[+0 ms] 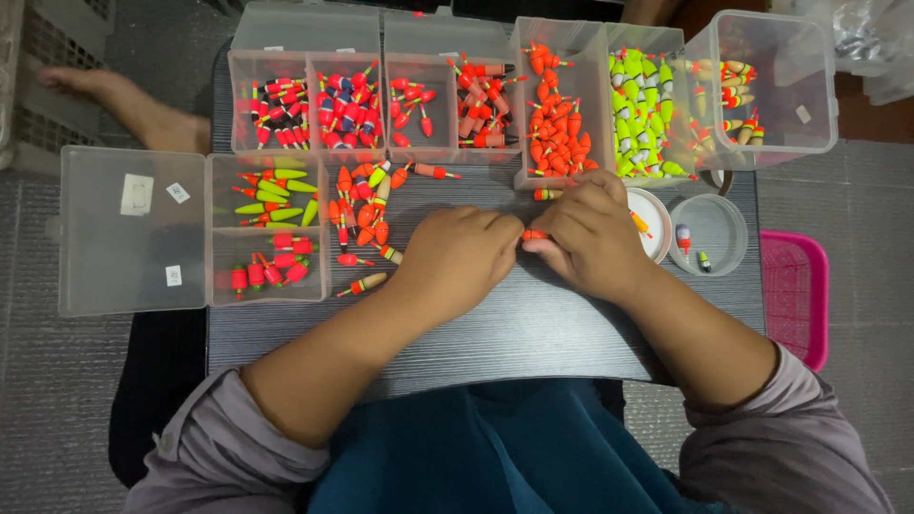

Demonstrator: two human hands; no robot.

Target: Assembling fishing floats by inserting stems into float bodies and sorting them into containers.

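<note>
On the dark table [533,333], two hands, left hand [455,259] and right hand [592,233], pinch one orange float [534,234].

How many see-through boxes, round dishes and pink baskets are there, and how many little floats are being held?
Clear plastic boxes: 6
Round dishes: 2
Pink basket: 1
Held orange float: 1
Total: 10

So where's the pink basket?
In the head view the pink basket sits at the far right, beside the dark table, just below the small round clear tub.
</note>
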